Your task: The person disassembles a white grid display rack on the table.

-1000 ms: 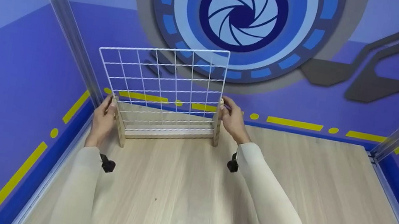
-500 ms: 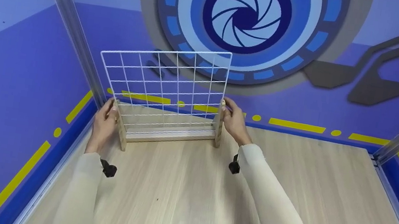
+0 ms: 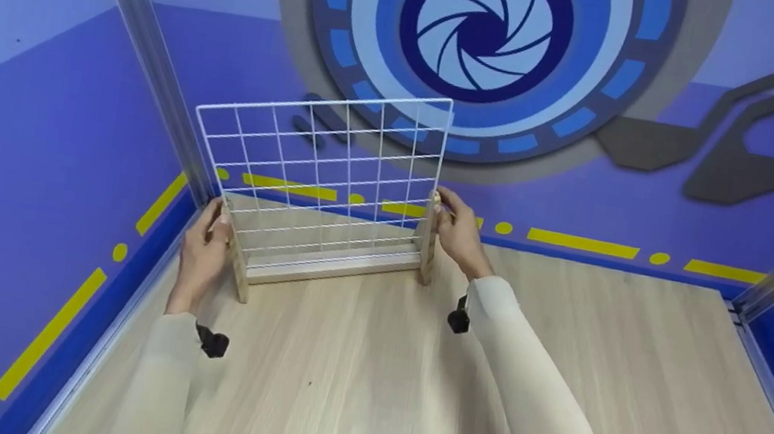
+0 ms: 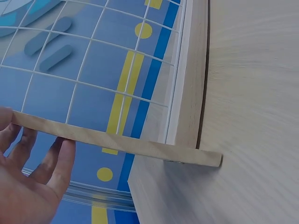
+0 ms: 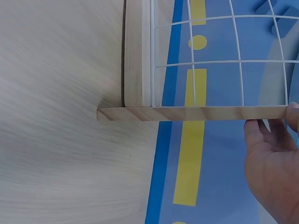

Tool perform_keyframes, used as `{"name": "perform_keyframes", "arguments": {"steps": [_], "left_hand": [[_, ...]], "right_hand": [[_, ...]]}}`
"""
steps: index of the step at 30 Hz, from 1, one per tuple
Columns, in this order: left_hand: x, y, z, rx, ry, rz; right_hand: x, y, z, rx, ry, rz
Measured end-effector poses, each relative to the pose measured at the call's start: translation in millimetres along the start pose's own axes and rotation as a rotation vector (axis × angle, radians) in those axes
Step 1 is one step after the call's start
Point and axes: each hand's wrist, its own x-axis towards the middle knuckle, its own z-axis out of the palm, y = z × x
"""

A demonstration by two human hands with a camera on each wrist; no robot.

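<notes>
CHANGE: wire-grid rack (image 3: 349, 161) swung, left end nearer — angle apparently being adjusted | GRIP: left hand (image 3: 201, 259) and right hand (image 3: 460, 235) each grasp a wooden upright (image 4: 117, 141) | PLACE: standing on tabletop (image 3: 331, 398), far left

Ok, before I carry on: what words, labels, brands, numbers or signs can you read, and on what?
None: no text can be read in any view.
Back wall: only painted shapes, a round shutter design and yellow bars and dots, no lettering.
Wire rack and its wooden sides: no print in view.
Black wrist devices: too small to tell.
</notes>
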Motion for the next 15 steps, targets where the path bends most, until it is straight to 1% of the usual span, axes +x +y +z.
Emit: {"name": "perform_keyframes", "arguments": {"steps": [4, 8, 15], "left_hand": [[-6.8, -0.3, 0.4, 0.01, 0.009, 0.017], [-15.5, 0.3, 0.1, 0.002, 0.026, 0.02], [-22.0, -2.0, 7.4, 0.006, 0.106, 0.068]], "right_hand": [[1, 2, 0, 0.007, 0.001, 0.012], [4, 2, 2, 0.014, -0.003, 0.013], [10, 3, 3, -0.01, -0.009, 0.012]]}}
